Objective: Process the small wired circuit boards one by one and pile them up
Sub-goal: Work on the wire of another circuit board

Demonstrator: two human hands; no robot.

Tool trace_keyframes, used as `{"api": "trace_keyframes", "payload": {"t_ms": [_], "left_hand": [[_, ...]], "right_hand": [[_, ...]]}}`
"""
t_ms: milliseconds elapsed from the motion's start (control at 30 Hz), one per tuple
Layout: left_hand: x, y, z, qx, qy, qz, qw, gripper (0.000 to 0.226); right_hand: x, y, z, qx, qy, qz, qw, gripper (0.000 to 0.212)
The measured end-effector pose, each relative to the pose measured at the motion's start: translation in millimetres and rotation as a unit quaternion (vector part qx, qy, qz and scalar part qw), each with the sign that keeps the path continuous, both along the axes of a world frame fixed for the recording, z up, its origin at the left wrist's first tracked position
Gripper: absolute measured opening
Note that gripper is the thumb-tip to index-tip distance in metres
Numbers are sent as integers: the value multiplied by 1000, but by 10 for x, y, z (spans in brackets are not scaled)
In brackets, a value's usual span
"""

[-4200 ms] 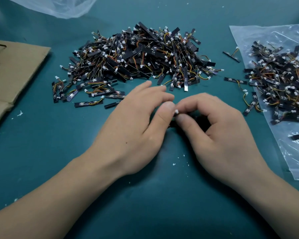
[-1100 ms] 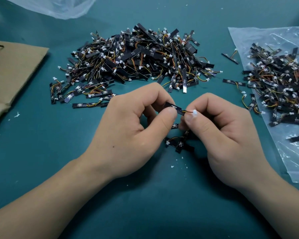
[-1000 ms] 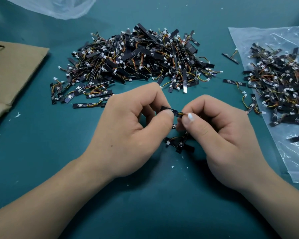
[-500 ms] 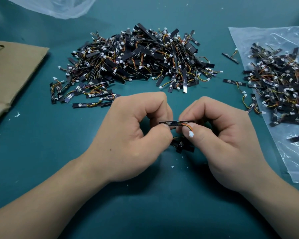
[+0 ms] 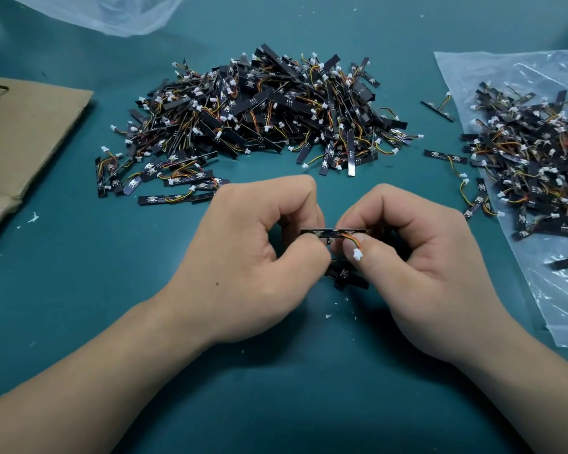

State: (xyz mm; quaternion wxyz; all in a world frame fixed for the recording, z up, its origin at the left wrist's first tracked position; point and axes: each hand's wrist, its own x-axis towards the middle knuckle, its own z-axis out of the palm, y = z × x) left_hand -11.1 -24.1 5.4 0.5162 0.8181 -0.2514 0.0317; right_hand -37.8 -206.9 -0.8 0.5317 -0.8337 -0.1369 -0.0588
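Lowered since before, black board strip (image 5: 332, 231) seems notched mid-length, white-plugged.

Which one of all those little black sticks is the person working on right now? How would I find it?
Start at the two hands meeting in the middle of the green table, in front of the big pile. Between the left hand and the right hand is one black strip. Unlike the others, it is held up off the table, with a white plug dangling on coloured wires.
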Motion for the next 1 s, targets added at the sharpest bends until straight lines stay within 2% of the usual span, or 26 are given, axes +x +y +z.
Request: {"api": "trace_keyframes", "payload": {"t_ms": [233,467,633,867,1000], "left_hand": [[7,-20,2,11,-2,27,1000,26],[5,-5,-12,15,10,17,1000,10],[-9,5,-19,22,0,-10,1000,20],[-6,-3,-27,19,14,-18,1000,15],[-2,-5,-35,28,6,-14,1000,21]], "right_hand": [[7,13,12,-10,-1,-11,1000,13],[-1,16,11,-9,8,-9,1000,12],[6,12,2,4,12,-9,1000,11],[8,-5,0,18,23,3,1000,8],[7,-5,-2,0,15,9,1000,9]]}}
